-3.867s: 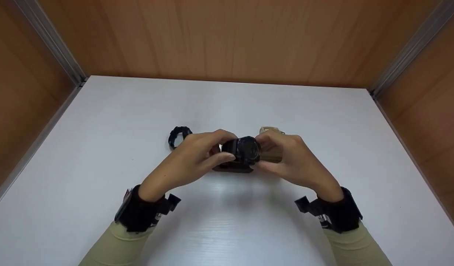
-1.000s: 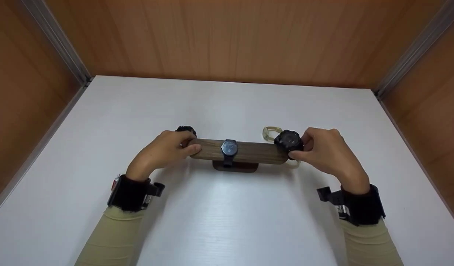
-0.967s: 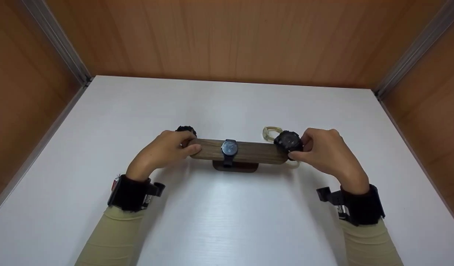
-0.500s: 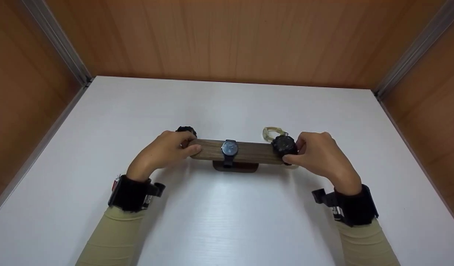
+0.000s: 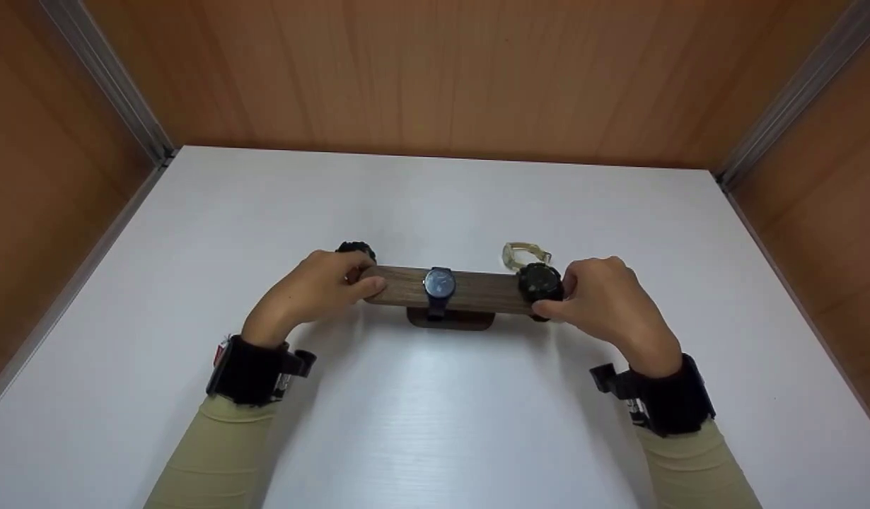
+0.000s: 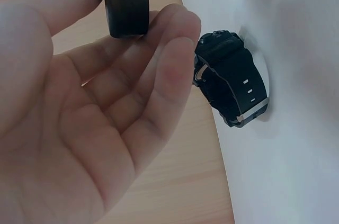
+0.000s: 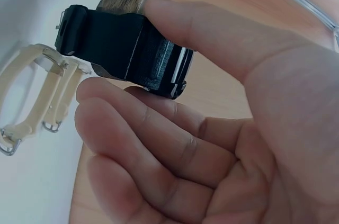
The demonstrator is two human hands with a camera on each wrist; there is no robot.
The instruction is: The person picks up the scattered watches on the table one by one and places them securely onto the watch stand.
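**Two hands at a watch stand**

While the white table (image 5: 435, 424) carries it, the wooden stand (image 5: 477, 291) sits mid-table, its bar running left to right. The left hand (image 5: 315, 290) pinches the bar's left end between thumb and fingers. The right hand (image 5: 605, 304) grips a black watch (image 5: 540, 283) wrapped around the bar's right end. A blue-faced watch (image 5: 440, 284) hangs at the middle. On the far side lie a beige watch (image 5: 523, 252) on the right and another black watch (image 6: 230, 78) on the left.
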